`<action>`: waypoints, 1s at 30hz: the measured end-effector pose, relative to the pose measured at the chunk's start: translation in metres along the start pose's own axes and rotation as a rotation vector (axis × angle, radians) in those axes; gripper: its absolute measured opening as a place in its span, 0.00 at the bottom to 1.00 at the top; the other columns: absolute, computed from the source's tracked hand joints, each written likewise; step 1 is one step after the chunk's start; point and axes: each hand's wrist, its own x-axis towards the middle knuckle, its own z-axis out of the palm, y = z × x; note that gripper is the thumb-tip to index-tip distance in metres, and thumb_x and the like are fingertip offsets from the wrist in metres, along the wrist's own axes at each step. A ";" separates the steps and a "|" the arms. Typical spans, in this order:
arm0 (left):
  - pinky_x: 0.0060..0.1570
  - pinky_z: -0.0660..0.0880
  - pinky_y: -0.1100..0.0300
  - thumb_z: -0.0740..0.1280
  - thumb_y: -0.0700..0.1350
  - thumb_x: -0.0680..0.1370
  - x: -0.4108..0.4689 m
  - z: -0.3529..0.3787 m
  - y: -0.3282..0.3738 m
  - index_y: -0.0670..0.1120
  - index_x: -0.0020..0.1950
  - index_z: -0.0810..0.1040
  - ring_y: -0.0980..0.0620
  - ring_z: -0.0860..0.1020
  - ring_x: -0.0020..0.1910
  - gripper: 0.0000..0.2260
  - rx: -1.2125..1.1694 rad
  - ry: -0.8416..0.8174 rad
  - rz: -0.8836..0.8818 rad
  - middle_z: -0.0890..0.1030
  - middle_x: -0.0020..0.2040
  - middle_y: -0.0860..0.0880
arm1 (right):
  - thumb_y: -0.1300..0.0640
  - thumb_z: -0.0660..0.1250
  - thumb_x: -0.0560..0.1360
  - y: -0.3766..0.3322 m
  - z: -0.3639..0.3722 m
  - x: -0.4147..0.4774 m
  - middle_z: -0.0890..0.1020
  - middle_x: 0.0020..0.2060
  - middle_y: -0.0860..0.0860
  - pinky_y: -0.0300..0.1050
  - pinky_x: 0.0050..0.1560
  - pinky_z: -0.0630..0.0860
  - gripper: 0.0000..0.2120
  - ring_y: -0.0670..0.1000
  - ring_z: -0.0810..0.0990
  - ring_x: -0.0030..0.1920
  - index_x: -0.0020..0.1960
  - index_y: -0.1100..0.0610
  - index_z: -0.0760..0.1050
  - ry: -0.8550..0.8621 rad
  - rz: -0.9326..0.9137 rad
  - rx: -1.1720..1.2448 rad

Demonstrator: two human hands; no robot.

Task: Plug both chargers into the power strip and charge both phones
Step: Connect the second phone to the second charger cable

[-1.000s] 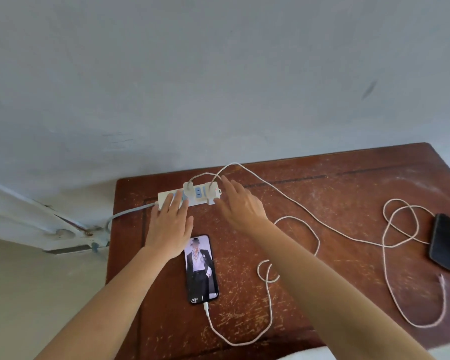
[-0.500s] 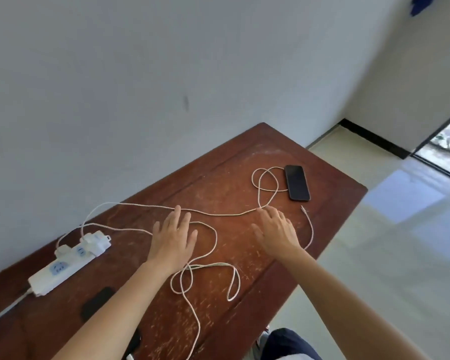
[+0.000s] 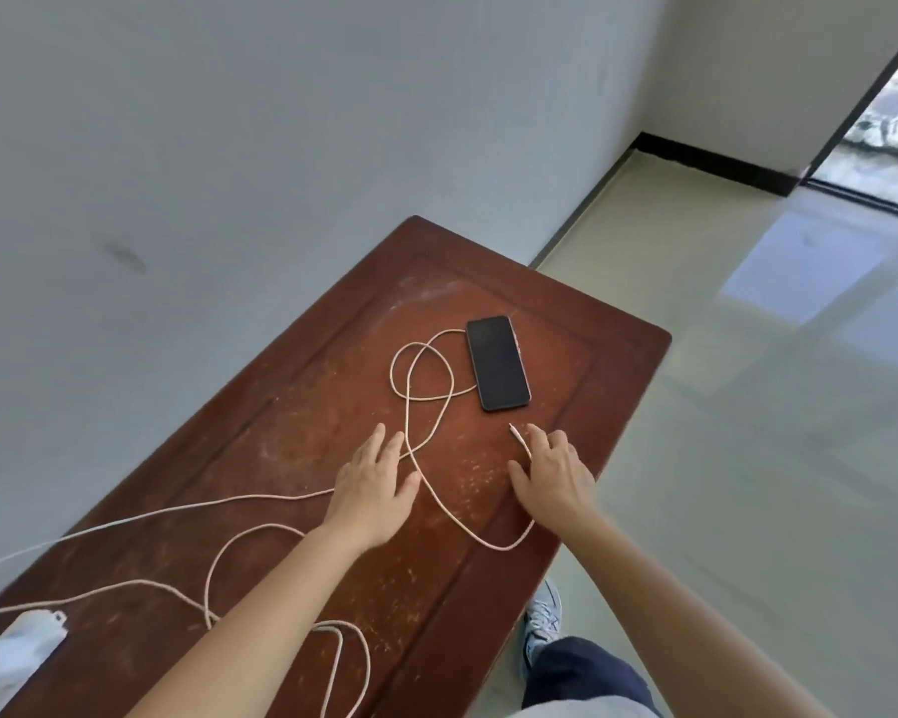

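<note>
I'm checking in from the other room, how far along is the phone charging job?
Done, as far as visible: a charger sits in the power strip at the table's near end. In hand: the right hand reaches, open, for the loose cable tip; the left hand is open over the cable. Left: plugging that tip into the dark phone.
</note>
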 end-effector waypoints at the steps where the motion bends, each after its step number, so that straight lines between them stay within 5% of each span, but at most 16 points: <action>1: 0.76 0.56 0.45 0.57 0.57 0.83 0.014 0.004 0.010 0.49 0.81 0.54 0.45 0.53 0.81 0.29 -0.014 -0.019 -0.022 0.51 0.83 0.46 | 0.46 0.64 0.80 0.006 0.001 0.011 0.75 0.60 0.54 0.49 0.47 0.76 0.26 0.57 0.78 0.59 0.75 0.53 0.65 -0.015 -0.003 0.018; 7: 0.75 0.59 0.45 0.60 0.58 0.82 0.100 0.017 0.074 0.48 0.81 0.54 0.45 0.55 0.80 0.31 -0.119 -0.044 -0.117 0.56 0.82 0.46 | 0.56 0.63 0.81 0.043 -0.003 0.055 0.81 0.50 0.54 0.49 0.45 0.75 0.10 0.57 0.82 0.47 0.61 0.56 0.75 -0.064 -0.043 0.255; 10: 0.74 0.60 0.43 0.62 0.60 0.81 0.143 0.016 0.107 0.46 0.81 0.52 0.44 0.57 0.80 0.35 -0.182 0.021 -0.176 0.58 0.82 0.45 | 0.57 0.66 0.79 0.058 -0.007 0.065 0.78 0.40 0.46 0.42 0.41 0.71 0.08 0.49 0.78 0.40 0.57 0.54 0.76 -0.067 -0.035 0.366; 16: 0.68 0.66 0.41 0.59 0.77 0.70 0.201 0.019 0.152 0.41 0.80 0.50 0.39 0.65 0.73 0.53 -0.078 0.143 -0.380 0.66 0.75 0.39 | 0.52 0.65 0.81 0.062 -0.008 0.082 0.80 0.27 0.45 0.36 0.25 0.78 0.03 0.41 0.80 0.22 0.51 0.46 0.70 -0.177 -0.020 0.477; 22: 0.63 0.72 0.44 0.66 0.74 0.68 0.223 0.022 0.160 0.41 0.80 0.50 0.39 0.69 0.70 0.55 0.030 0.136 -0.421 0.66 0.74 0.39 | 0.51 0.62 0.83 0.058 -0.010 0.085 0.81 0.33 0.47 0.37 0.23 0.78 0.04 0.45 0.81 0.22 0.51 0.51 0.70 -0.185 -0.036 0.451; 27: 0.57 0.76 0.44 0.72 0.68 0.67 0.212 0.009 0.144 0.44 0.79 0.52 0.38 0.70 0.69 0.52 -0.115 0.185 -0.410 0.66 0.73 0.39 | 0.53 0.62 0.83 0.045 -0.013 0.085 0.83 0.37 0.53 0.55 0.38 0.81 0.08 0.54 0.82 0.32 0.53 0.57 0.73 -0.110 -0.045 0.312; 30: 0.55 0.77 0.44 0.71 0.68 0.67 0.189 -0.004 0.125 0.45 0.79 0.52 0.39 0.72 0.67 0.51 -0.187 0.276 -0.390 0.67 0.71 0.40 | 0.51 0.61 0.83 0.037 -0.017 0.082 0.84 0.41 0.53 0.54 0.40 0.80 0.09 0.57 0.82 0.37 0.54 0.57 0.73 -0.098 -0.018 0.241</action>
